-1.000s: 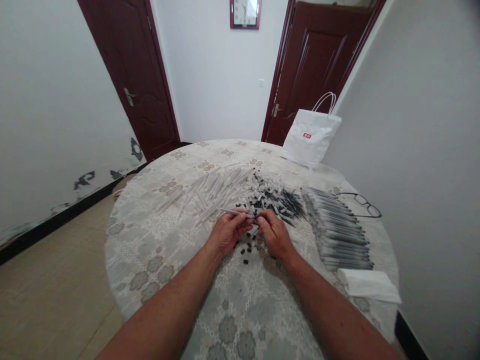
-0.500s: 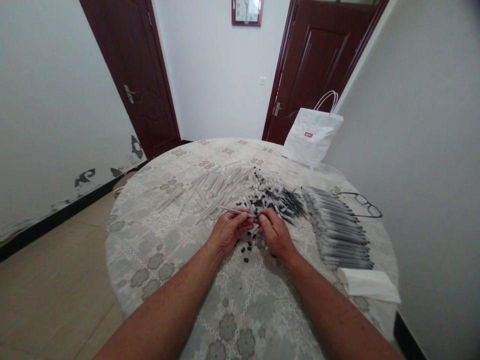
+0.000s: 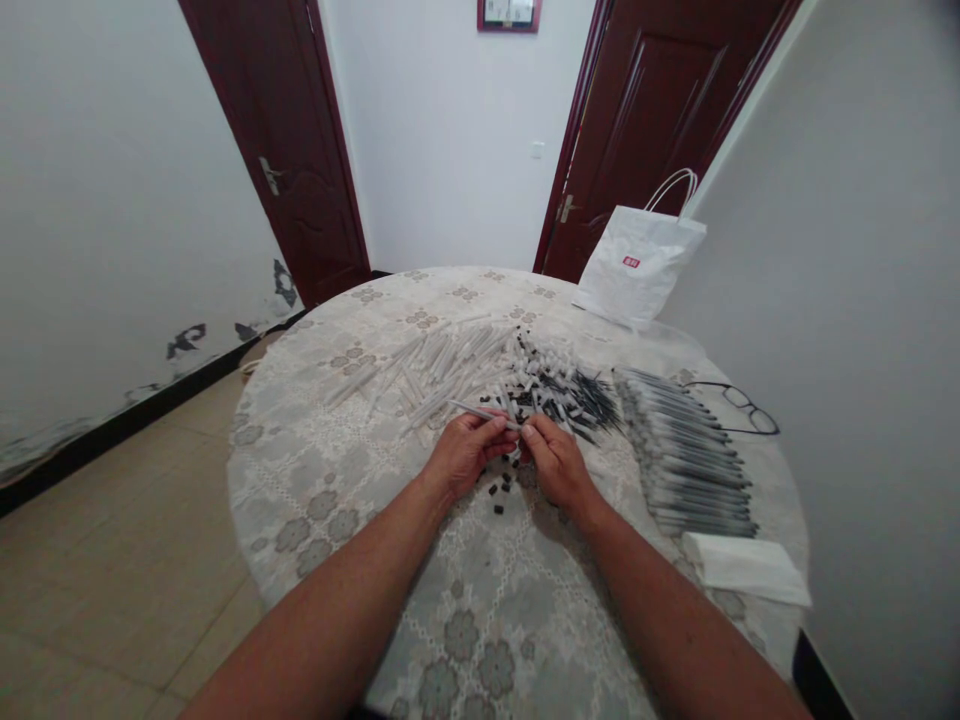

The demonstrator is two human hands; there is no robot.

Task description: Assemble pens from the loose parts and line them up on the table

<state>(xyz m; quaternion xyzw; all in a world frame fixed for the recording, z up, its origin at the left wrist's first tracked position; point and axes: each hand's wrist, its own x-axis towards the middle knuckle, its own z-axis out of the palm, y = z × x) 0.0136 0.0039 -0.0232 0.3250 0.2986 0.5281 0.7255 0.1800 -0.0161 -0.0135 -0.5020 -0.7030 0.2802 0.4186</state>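
My left hand [image 3: 466,450] is closed round a slim grey pen [image 3: 480,411], which slants with its tip up to the left. At the pen's right end, the fingers of my right hand [image 3: 553,455] are pinched together; any small part between them is hidden. Just below the hands lie several small black plugs [image 3: 499,509] on the cloth. Beyond them spreads a pile of clear pen barrels [image 3: 442,365]. To its right are heaped white pieces and thin dark refills [image 3: 596,398].
A round table with a flowered tablecloth [image 3: 315,625] carries everything. On the right lie a stack of grey pens [image 3: 694,460], eyeglasses [image 3: 739,398] and a folded white cloth or paper [image 3: 750,568]. A white paper bag [image 3: 637,265] stands at the back right.
My right fingers have closed in on the pen's right end, where a small dark part showed before. The whole view has shifted slightly.
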